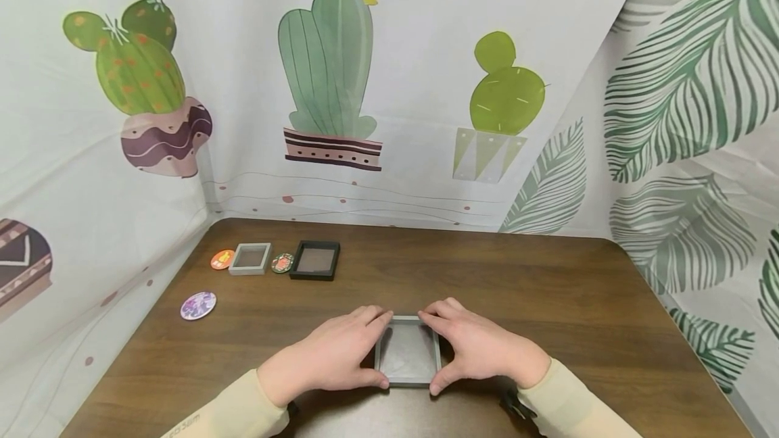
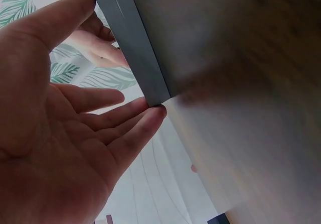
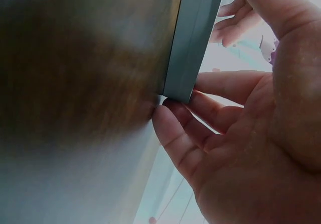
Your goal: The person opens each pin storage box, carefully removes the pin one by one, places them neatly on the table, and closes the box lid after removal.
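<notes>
A square grey display frame (image 1: 406,320) with a clear film pane (image 1: 409,352) lies near the front of the brown table, between both hands. My left hand (image 1: 335,350) grips its left side, thumb by the near corner and fingertips at the far one. On the opposite side my right hand (image 1: 481,343) holds it the same way. In the left wrist view, the fingertips (image 2: 156,114) meet the end of the frame's grey side wall (image 2: 138,43). The right wrist view likewise has fingers around the end of the side wall (image 3: 193,38).
Back left on the table (image 1: 462,269) stand a small light-grey frame (image 1: 268,259) and a black frame (image 1: 335,262). Beside them lie an orange round disc (image 1: 220,260) and a dark patterned disc (image 1: 282,263). A purple disc (image 1: 198,305) lies nearer. Printed curtains (image 1: 420,86) hang behind.
</notes>
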Motion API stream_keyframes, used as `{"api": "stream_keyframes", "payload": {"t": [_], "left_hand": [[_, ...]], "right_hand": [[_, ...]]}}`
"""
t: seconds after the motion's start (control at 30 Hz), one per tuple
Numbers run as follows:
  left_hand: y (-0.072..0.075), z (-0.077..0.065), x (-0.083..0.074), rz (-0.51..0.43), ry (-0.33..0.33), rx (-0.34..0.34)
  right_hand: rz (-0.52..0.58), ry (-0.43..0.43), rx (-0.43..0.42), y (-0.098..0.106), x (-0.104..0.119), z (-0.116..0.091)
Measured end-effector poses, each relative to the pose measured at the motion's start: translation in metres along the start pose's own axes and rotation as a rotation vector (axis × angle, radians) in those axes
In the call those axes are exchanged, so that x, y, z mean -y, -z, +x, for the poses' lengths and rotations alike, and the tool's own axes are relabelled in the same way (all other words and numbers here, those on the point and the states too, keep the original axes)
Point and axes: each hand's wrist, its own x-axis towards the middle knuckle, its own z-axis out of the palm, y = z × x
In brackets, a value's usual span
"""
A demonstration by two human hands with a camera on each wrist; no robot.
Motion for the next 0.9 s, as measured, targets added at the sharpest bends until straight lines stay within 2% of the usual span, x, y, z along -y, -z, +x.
{"api": "stream_keyframes", "payload": {"t": [0.23,0.5,0.9], "left_hand": [[0.001,0.002,-0.002,0.017,-0.014,-0.002],[0.003,0.01,-0.009,0.022,-0.015,0.048],[-0.001,0.02,-0.016,0.056,-0.041,0.038]], "right_hand": [[0.008,-0.021,0.009,0.0,0.001,0.0],[0.001,-0.012,0.004,-0.001,0.001,0.001],[0.018,-0.032,0.024,0.0,0.001,0.0]]}}
